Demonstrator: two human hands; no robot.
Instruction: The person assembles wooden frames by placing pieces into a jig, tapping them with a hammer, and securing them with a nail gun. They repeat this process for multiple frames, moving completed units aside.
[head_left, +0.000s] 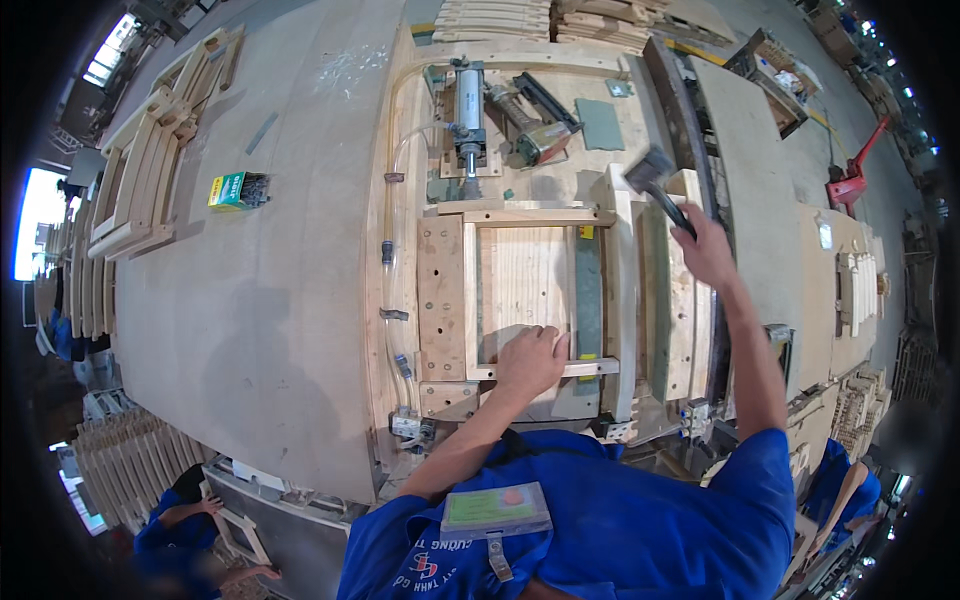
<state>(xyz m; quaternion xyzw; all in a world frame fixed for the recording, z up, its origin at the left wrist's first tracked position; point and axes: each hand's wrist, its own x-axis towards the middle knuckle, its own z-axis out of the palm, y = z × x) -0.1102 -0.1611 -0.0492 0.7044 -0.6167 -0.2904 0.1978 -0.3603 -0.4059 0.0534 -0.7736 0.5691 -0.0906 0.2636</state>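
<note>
My right hand (pixel 708 250) is raised at the right, closed round the dark handle of a hammer (pixel 648 168). The hammer's blocky head is in the air near the far end of a long upright wooden rail (pixel 622 300). In front of me a light wooden frame (pixel 470 290) lies in a wooden jig (pixel 440 275). My left hand (pixel 533 362) rests at the frame's near crosspiece, its fingers curled over the wood. Crosspieces at the far and near ends reach right to the long rail. Whether the joints there are fully closed is too small to tell.
Beyond the frame sit an air cylinder (pixel 468 110) and a nail gun (pixel 540 140). An air hose (pixel 388 220) runs along the jig's left. A green-yellow box (pixel 238 190) and assembled wooden frames (pixel 140 190) stand left. Another person (pixel 185 530) handles a frame at lower left.
</note>
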